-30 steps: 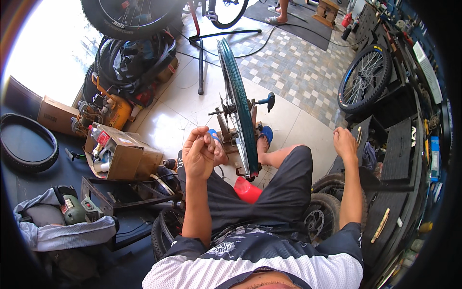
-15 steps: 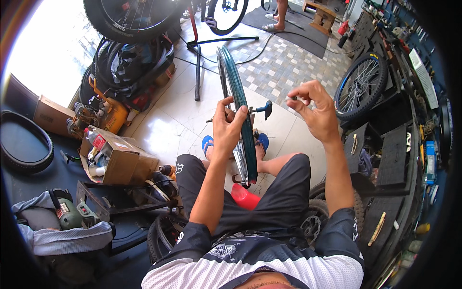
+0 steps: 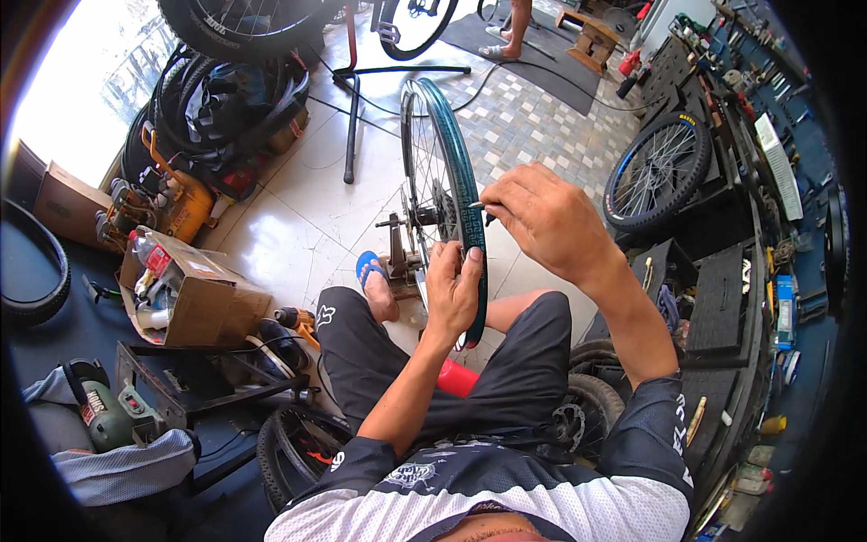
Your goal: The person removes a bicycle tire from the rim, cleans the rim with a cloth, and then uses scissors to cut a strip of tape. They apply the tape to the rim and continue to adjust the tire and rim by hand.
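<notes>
A bicycle wheel (image 3: 407, 135) without a tyre stands upright between my knees, with dark green tape (image 3: 449, 135) lining its rim. Its hub and sprockets (image 3: 442, 212) show on the left side, by a metal stand (image 3: 397, 248). My left hand (image 3: 454, 289) is closed on the near part of the rim, thumb on the tape. Higher up, my right hand (image 3: 542, 217) pinches a small thin piece (image 3: 476, 205) whose pale tip points at the taped rim. Most of that piece is hidden in the fingers, so its kind is unclear.
A cardboard box (image 3: 212, 294) of bottles stands left, near an orange machine (image 3: 185, 206). Ahead is a repair stand's leg (image 3: 352, 135) beneath a bike. Right is a bench with a tyred wheel (image 3: 657, 172). Another person's legs (image 3: 517, 27) show far off.
My right hand has come down and left to the rim with its small piece. The left hand has slid lower along the rim, and the wheel now shows more of its spokes.
</notes>
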`<state>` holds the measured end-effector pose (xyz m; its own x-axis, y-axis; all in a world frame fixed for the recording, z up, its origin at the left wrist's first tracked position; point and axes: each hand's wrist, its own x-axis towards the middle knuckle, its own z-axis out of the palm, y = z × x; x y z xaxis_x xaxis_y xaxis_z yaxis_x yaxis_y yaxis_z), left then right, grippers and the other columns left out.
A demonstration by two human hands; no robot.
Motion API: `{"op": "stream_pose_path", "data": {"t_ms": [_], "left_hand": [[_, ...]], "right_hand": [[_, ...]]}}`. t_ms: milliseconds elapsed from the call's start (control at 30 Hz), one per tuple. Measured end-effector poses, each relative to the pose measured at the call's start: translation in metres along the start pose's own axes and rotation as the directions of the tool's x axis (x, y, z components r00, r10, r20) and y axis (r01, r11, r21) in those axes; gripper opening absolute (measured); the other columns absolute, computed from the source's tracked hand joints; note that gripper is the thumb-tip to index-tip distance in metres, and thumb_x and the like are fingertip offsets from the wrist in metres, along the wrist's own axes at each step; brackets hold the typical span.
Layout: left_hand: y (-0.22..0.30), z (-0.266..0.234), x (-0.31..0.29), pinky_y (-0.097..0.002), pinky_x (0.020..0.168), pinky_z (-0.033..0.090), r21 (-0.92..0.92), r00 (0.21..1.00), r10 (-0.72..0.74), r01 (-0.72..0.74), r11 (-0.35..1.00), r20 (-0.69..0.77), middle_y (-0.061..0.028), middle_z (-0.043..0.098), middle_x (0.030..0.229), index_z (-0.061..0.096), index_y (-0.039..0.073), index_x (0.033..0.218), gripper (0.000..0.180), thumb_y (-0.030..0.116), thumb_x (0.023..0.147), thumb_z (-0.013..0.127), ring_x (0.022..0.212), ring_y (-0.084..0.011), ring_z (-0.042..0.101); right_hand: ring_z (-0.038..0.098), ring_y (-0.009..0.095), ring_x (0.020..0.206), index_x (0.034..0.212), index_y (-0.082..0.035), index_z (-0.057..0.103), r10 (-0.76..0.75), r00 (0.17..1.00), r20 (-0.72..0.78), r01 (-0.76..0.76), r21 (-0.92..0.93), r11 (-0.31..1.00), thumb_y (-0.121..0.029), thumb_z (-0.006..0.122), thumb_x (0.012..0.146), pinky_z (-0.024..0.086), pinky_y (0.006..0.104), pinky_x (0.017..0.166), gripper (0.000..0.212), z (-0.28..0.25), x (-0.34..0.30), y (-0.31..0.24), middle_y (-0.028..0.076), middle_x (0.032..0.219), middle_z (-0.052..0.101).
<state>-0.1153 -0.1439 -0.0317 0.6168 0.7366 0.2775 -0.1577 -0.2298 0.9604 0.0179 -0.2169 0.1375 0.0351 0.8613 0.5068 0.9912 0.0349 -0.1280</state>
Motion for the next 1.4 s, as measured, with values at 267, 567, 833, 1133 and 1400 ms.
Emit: {"op": "stream_pose_path", "data": {"t_ms": [267,567,833,1133,1400], "left_hand": [[0.004,0.000,-0.003,-0.0382,0.067,0.038,-0.002,1.000,-0.022,0.022,1.000,-0.015,-0.0119,0.045,0.084,0.061,-0.004,0.098,0.033,0.029,0.104,0.064,0.074,-0.0248,0.046],[0.006,0.001,-0.003,-0.0388,0.067,0.040,-0.006,0.999,0.016,-0.017,1.000,-0.039,-0.0124,0.047,0.085,0.062,-0.004,0.099,0.031,0.027,0.103,0.066,0.074,-0.0259,0.048],[0.012,0.003,-0.005,-0.0386,0.073,0.039,-0.006,0.998,-0.003,0.003,1.000,-0.055,-0.0131,0.043,0.086,0.053,-0.003,0.091,0.033,0.027,0.104,0.060,0.079,-0.0280,0.046],[0.012,0.005,-0.009,-0.0405,0.073,0.040,-0.011,0.998,-0.011,0.011,1.000,-0.055,-0.0141,0.046,0.087,0.057,-0.003,0.095,0.029,0.025,0.104,0.061,0.079,-0.0299,0.048],[0.004,0.007,-0.010,-0.0414,0.070,0.041,-0.030,0.999,0.014,-0.015,0.999,-0.050,-0.0144,0.049,0.087,0.062,-0.004,0.100,0.029,0.025,0.101,0.067,0.078,-0.0300,0.050]], "right_hand": [[0.065,0.030,0.092,0.098,-0.002,0.070,-0.071,0.994,0.084,0.085,-0.169,0.982,-0.012,0.067,0.093,0.056,0.0397,0.080,0.012,0.002,0.009,-0.006,0.011,0.093,0.064],[0.065,0.028,0.095,0.095,-0.003,0.068,-0.067,0.987,0.147,0.104,-0.263,0.959,-0.011,0.064,0.085,0.058,0.0372,0.079,0.013,0.006,0.009,-0.012,0.010,0.094,0.063],[0.064,0.027,0.095,0.089,-0.003,0.066,-0.143,0.977,0.161,0.191,-0.338,0.922,-0.011,0.064,0.083,0.059,0.0352,0.078,0.011,0.007,0.016,-0.015,0.010,0.092,0.061],[0.063,0.025,0.092,0.088,-0.004,0.064,-0.066,0.979,0.191,0.131,-0.348,0.928,-0.012,0.064,0.080,0.058,0.0334,0.075,0.012,0.021,0.010,-0.021,0.009,0.091,0.061],[0.065,0.029,0.097,0.097,-0.003,0.068,0.020,0.983,0.183,0.021,-0.220,0.975,-0.014,0.071,0.087,0.058,0.0387,0.079,0.016,0.022,0.010,-0.019,0.012,0.098,0.065]]}}
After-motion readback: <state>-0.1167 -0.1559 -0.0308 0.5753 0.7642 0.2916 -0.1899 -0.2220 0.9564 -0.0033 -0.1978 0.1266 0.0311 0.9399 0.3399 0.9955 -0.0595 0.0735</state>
